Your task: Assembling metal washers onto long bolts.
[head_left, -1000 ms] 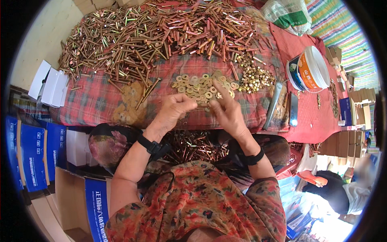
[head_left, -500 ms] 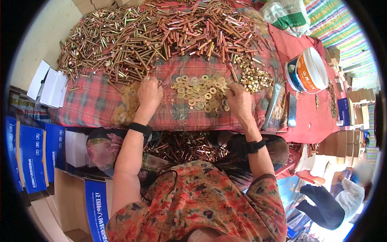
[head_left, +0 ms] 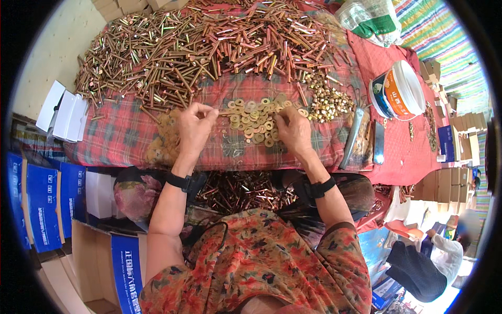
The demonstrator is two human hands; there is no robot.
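Note:
My left hand is closed in a pinch on a copper-coloured bolt, which points right toward the washers. A loose pile of flat brass-coloured washers lies on the red plaid cloth between my hands. My right hand is at the right side of this pile, fingers bent together and pointing down onto the washers; whatever is between its fingertips is hidden. Just beyond the right hand sits a heap of small brass-coloured nuts.
A large heap of long bolts and tubes spreads across the far side. To the right are a hammer-like tool, a dark flat phone-like object and a white bucket. More bolts lie below the table edge. Another person works at lower right.
My left hand has moved slightly right and now has a bolt in its fingers, lifted away from the heap's edge. My right hand has shifted left onto the washers.

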